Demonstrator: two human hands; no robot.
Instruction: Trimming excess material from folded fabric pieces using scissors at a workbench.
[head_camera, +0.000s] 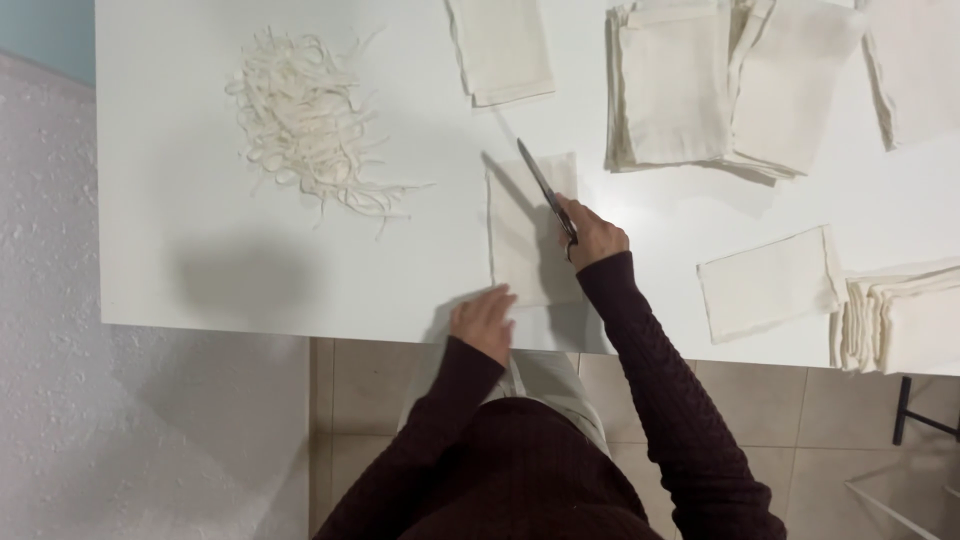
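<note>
A cream cloth piece (522, 235) lies flat on the white table (200, 250), near its front edge. My left hand (484, 320) presses down on the cloth's near corner with fingers spread. My right hand (592, 232) grips the handles of a pair of scissors (545, 188); the blades point away from me over the cloth's right side and look closed or nearly so.
A heap of cut cream strips (305, 125) lies at the table's left. Stacks of folded cream cloth (700, 85) sit at the back right, another piece (500, 45) at the back centre, one piece (768, 282) and a stack (900, 315) at the right.
</note>
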